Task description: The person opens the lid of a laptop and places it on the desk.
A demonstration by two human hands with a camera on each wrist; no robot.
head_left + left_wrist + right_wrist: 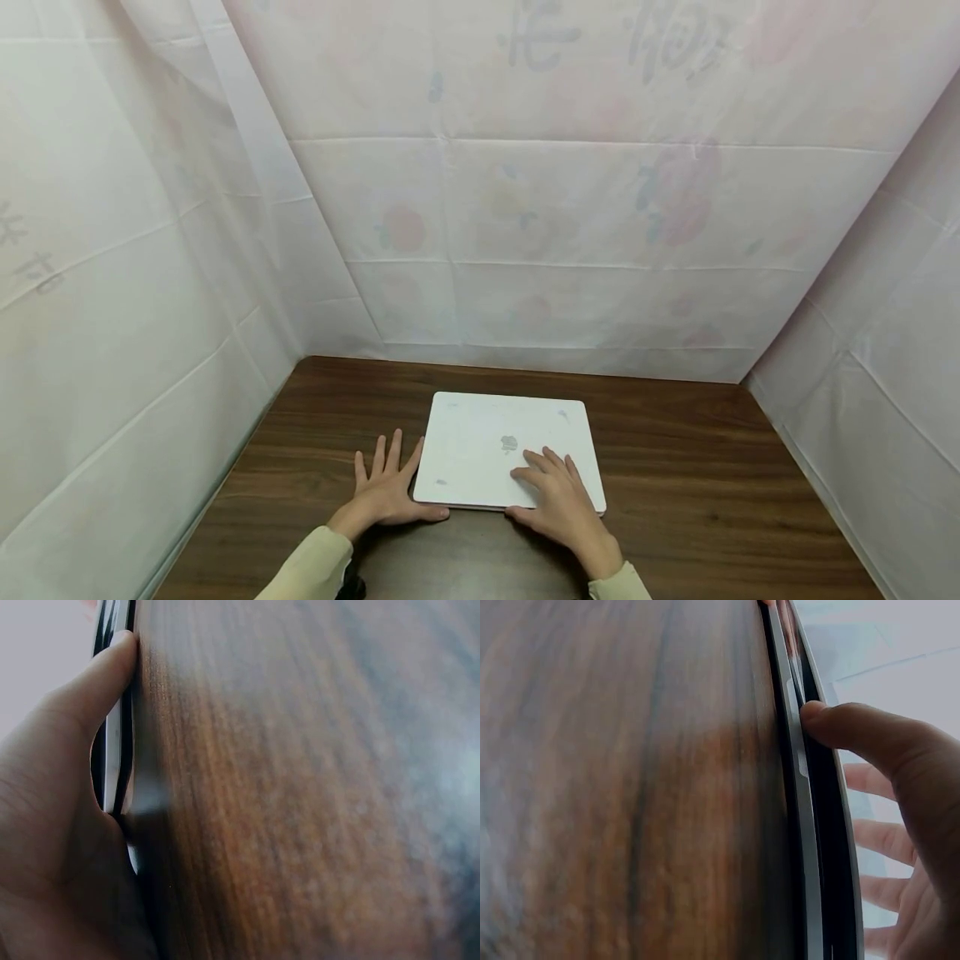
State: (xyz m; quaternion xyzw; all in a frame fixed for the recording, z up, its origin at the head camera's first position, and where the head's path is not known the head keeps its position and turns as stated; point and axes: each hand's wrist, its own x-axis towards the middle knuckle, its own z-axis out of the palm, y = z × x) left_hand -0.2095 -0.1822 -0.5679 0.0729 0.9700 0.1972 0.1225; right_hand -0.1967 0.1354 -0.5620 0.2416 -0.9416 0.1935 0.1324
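Note:
A closed-looking silver laptop [468,446] with an apple logo lies on the table. In the right wrist view a narrow dark gap shows between its base [808,847] and its lid [829,825]. My right hand [564,504] holds the lid at its front edge, the thumb tip in the gap and the fingers spread over the top. My left hand [386,493] is splayed at the laptop's front left corner. Its thumb lies along the front edge, touching it in the left wrist view, and its index finger is beside the left side.
The dark wood-grain table [697,483] extends around the laptop. White cloth sheets [600,208] with faint fruit prints hang behind it and on both sides, meeting the table's edges.

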